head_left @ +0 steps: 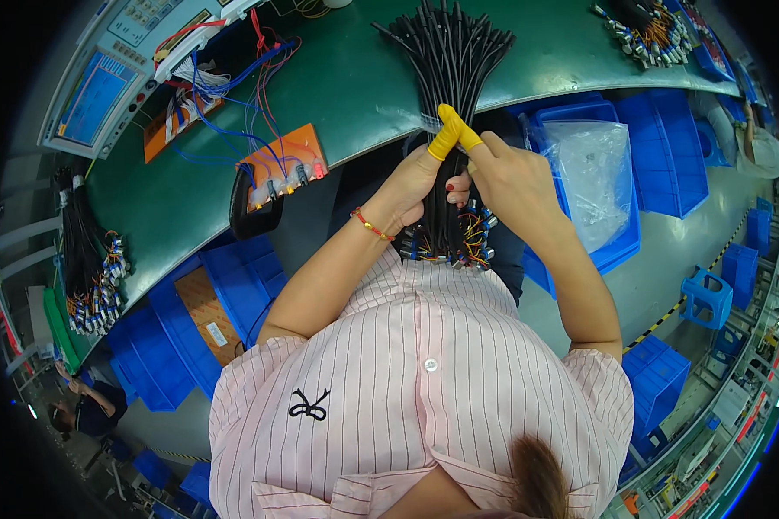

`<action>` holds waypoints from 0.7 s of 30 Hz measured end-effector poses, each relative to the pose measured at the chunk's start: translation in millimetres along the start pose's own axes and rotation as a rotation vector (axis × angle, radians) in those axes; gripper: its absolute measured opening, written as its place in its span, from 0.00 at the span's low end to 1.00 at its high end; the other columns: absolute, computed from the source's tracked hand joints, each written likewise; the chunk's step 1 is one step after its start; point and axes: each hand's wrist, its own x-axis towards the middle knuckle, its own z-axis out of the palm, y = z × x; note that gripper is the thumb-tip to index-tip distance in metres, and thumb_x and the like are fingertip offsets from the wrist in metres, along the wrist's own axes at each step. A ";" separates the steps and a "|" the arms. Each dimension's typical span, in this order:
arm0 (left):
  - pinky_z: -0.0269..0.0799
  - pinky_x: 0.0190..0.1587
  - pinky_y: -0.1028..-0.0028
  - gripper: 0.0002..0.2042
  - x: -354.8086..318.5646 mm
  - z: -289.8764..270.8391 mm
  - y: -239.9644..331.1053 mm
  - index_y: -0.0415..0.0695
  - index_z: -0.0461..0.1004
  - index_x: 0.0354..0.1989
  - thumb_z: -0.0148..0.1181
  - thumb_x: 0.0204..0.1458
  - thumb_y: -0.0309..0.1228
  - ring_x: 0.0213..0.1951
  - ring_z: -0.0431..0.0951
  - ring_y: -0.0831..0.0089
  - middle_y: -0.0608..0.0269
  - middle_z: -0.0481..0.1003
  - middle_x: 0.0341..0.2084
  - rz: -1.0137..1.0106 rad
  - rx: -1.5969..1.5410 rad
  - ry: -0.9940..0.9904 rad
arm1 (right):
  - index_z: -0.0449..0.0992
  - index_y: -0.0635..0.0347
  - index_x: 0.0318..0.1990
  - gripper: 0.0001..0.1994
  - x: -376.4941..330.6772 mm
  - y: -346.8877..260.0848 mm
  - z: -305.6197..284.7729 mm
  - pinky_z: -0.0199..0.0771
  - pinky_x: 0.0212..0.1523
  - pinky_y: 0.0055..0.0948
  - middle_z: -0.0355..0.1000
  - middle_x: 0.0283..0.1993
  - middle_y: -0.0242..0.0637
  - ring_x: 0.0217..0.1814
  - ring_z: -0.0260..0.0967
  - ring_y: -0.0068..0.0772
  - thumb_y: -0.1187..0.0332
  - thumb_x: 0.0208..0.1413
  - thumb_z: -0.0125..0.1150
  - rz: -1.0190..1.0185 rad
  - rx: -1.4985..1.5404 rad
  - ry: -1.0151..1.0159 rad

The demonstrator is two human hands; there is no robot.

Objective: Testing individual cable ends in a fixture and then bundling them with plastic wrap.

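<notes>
Filling the near end, a pink striped shirt [381,372], and right up against its front, the metal-and-blue connectors [479,238] with their orange and yellow wires! They hang off the lower end of the black cable bundle [446,73], which runs straight up between the two hands. Left hand [413,186], red bracelet [373,227] at the wrist, is clamped around the cables from the left. Right hand [515,177] comes in from the other side, bent over the bundle, and yellow finger covers [444,145] meet in front of the cables. Anything pinched by the right? Cannot tell; a scrap of clear film [407,115] juts out just left of the tips.

Farther up, the bundle fans out over the green table [346,78]. To the right, a blue bin [629,238] holds a clear plastic bag [590,173]; to the left, an orange board [307,143] sits at the table edge, blue and red leads running into it. Another cable bundle [80,233] lies well left, and beyond the board stands a test instrument [117,52], screen lit. Way off at lower left, another person [95,406] in dark clothes!
</notes>
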 end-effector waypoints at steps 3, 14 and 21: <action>0.64 0.23 0.80 0.26 -0.3 3.0 3.0 0.45 0.71 0.41 0.44 0.60 0.58 0.15 0.61 0.80 0.70 0.62 0.12 -0.005 0.007 0.016 | 0.74 0.59 0.48 0.16 -8.3 2.4 -10.1 0.70 0.25 0.29 0.68 0.28 0.33 0.24 0.71 0.30 0.66 0.51 0.63 0.120 0.328 -0.007; 0.62 0.23 0.80 0.28 6.1 -2.2 2.4 0.43 0.73 0.41 0.42 0.61 0.59 0.14 0.61 0.81 0.70 0.60 0.10 -0.038 0.015 -0.063 | 0.78 0.67 0.45 0.13 -62.7 61.4 -53.9 0.60 0.32 0.17 0.70 0.31 0.25 0.32 0.60 0.13 0.65 0.61 0.57 0.529 1.062 -0.237; 0.63 0.27 0.80 0.35 8.7 -3.7 0.3 0.35 0.68 0.49 0.48 0.54 0.61 0.17 0.62 0.83 0.72 0.61 0.14 -0.007 0.068 -0.188 | 0.75 0.68 0.45 0.15 -27.9 65.9 -71.7 0.41 0.22 0.17 0.53 0.21 0.17 0.20 0.42 0.09 0.62 0.64 0.53 0.508 1.295 0.197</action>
